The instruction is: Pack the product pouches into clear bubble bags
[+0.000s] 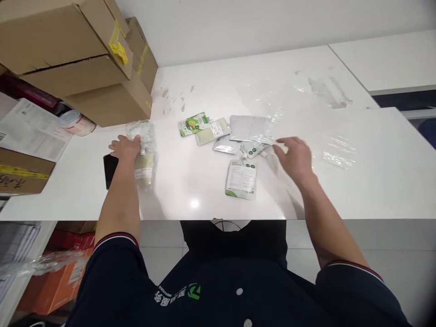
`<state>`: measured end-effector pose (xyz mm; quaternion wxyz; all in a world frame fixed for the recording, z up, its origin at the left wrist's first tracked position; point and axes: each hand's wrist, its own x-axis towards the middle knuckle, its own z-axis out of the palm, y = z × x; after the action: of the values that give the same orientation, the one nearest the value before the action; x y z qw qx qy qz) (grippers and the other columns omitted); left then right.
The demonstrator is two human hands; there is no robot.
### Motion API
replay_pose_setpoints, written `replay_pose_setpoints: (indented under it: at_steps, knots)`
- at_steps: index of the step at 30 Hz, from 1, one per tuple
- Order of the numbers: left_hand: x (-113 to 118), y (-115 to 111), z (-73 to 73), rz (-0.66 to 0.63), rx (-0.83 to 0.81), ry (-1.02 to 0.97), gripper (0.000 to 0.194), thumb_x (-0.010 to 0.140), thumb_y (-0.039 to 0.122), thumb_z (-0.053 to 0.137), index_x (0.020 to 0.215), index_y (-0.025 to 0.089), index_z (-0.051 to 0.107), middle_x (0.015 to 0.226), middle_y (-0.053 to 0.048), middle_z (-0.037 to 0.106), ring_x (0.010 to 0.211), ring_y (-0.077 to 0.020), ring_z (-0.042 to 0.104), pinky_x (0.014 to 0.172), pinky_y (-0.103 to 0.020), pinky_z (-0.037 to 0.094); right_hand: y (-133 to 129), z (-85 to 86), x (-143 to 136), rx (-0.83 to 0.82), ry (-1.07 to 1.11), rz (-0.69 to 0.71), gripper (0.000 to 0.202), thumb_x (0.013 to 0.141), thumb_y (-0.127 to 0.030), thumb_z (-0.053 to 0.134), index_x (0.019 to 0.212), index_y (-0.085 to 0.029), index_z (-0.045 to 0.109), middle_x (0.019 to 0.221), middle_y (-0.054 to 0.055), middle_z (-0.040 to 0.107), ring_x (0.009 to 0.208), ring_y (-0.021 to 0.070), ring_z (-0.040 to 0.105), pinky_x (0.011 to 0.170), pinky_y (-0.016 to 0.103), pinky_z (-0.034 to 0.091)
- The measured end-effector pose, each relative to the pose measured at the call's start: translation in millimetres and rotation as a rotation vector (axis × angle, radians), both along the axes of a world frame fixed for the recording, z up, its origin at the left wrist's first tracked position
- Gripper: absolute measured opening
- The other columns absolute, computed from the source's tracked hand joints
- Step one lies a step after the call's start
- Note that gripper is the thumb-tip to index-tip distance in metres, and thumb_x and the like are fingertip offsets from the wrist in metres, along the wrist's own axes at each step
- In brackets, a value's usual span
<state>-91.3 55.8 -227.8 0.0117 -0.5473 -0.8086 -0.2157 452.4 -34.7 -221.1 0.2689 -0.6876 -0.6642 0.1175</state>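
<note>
My left hand (125,147) rests with spread fingers at the left edge of a clear-wrapped stack of spouted pouches (144,170), its thumb on the crumpled wrap. My right hand (295,159) is closed, thumb and forefinger curled near each other beside a clear plastic bag (277,116); what lies between them is too small to make out. Left of it, silver-backed pouches (241,127) overlap a white and green pouch (252,149). A green kiwi-printed pouch (195,123) touches a pale green pouch (213,131). Nearer me lies a pouch with its printed back up (241,179).
Stacked cardboard boxes (68,41) stand at the left rear. A round tub (77,122), printed papers (32,129) and a small taped box (23,175) sit at the left. A black phone-like object (110,170) lies beneath my left forearm. Small clear bags (339,152) lie at right.
</note>
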Motion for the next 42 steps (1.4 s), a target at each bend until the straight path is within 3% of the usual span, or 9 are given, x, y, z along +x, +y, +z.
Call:
replay_pose_setpoints:
  at_steps: [4, 9, 13, 16, 19, 24, 28, 33, 42]
  knots:
    - [23, -25, 12.5, 0.306, 0.127, -0.090, 0.060, 0.093, 0.059, 0.050, 0.131, 0.013, 0.038, 0.140, -0.018, 0.037, 0.130, -0.0372, 0.026, 0.106, -0.066, 0.022, 32, -8.5, 42, -0.062, -0.291, -0.056, 0.050, 0.088, -0.044, 0.054, 0.130, -0.018, 0.059, 0.141, 0.020, 0.052, 0.132, 0.0389, 0.041, 0.100, 0.058, 0.038]
    - [70, -75, 28.4, 0.047, 0.299, -0.030, 0.049, 0.096, 0.050, 0.051, 0.132, 0.016, 0.049, 0.134, -0.016, 0.048, 0.127, -0.0334, 0.037, 0.105, -0.056, 0.031, 51, -0.5, 44, -0.276, -0.371, -0.069, 0.039, 0.097, -0.031, 0.035, 0.115, -0.018, 0.067, 0.120, 0.019, 0.065, 0.119, 0.0370, 0.053, 0.094, 0.056, 0.038]
    - [126, -120, 42.0, -0.247, 0.342, -0.092, 0.048, 0.097, 0.052, 0.044, 0.132, 0.019, 0.049, 0.130, -0.013, 0.053, 0.122, -0.0259, 0.049, 0.106, -0.044, 0.037, 36, 39.8, 5, 0.131, -0.275, -0.146, 0.048, 0.102, -0.025, 0.022, 0.135, -0.012, 0.055, 0.129, 0.022, 0.060, 0.125, 0.0339, 0.049, 0.103, 0.053, 0.031]
    - [169, -152, 53.5, -0.347, 0.308, -0.078, 0.074, 0.083, 0.063, 0.062, 0.141, 0.022, 0.040, 0.145, -0.015, 0.042, 0.137, -0.0321, 0.038, 0.108, -0.048, 0.035, 9, 62.2, -53, 0.258, -0.249, 0.204, 0.049, 0.103, -0.024, 0.018, 0.136, -0.015, 0.054, 0.131, 0.017, 0.059, 0.129, 0.0299, 0.047, 0.105, 0.051, 0.033]
    - [187, -183, 54.1, -0.296, 0.301, 0.006, 0.086, 0.071, 0.065, 0.073, 0.140, 0.024, 0.044, 0.153, -0.017, 0.032, 0.148, -0.0414, 0.015, 0.112, -0.059, 0.026, -20, 54.4, -111, 0.219, -0.242, 0.688, 0.040, 0.100, -0.021, 0.037, 0.134, -0.032, 0.055, 0.140, 0.004, 0.056, 0.142, 0.0294, 0.036, 0.112, 0.060, 0.025]
    - [162, -229, 15.7, -0.369, 0.105, 0.125, 0.030, 0.083, 0.041, 0.067, 0.112, 0.034, 0.068, 0.133, -0.008, 0.061, 0.144, -0.0365, 0.032, 0.114, -0.059, 0.022, -46, 4.1, -148, 0.237, -0.240, 1.088, 0.040, 0.100, -0.020, 0.041, 0.130, -0.038, 0.058, 0.146, -0.001, 0.053, 0.149, 0.0237, 0.026, 0.119, 0.058, 0.018]
    - [155, -252, -22.1, -0.586, -0.114, 0.074, 0.026, 0.094, 0.025, 0.051, 0.107, 0.030, 0.073, 0.120, -0.006, 0.070, 0.126, -0.0279, 0.055, 0.106, -0.047, 0.040, -61, -18.1, -129, 0.163, -0.274, 1.014, 0.044, 0.097, -0.041, 0.052, 0.138, -0.026, 0.053, 0.152, 0.011, 0.046, 0.147, 0.0335, 0.030, 0.116, 0.060, 0.025]
    - [168, -258, -45.8, -0.610, 0.023, 0.088, 0.028, 0.096, 0.021, 0.048, 0.113, 0.025, 0.071, 0.124, -0.008, 0.068, 0.127, -0.0268, 0.054, 0.106, -0.046, 0.045, -83, -32.6, -77, 0.003, -0.368, 0.702, 0.076, 0.087, -0.065, 0.054, 0.143, -0.013, 0.045, 0.150, 0.024, 0.042, 0.140, 0.0472, 0.034, 0.103, 0.063, 0.042]
    - [151, -241, -45.5, -0.799, 0.064, 0.187, 0.028, 0.096, 0.018, 0.050, 0.115, 0.028, 0.068, 0.133, -0.005, 0.062, 0.139, -0.0315, 0.041, 0.111, -0.057, 0.035, -104, -41.5, -50, 0.128, -0.562, 0.623, 0.047, 0.095, -0.018, 0.037, 0.139, -0.008, 0.048, 0.146, 0.024, 0.048, 0.131, 0.0443, 0.047, 0.090, 0.056, 0.053]
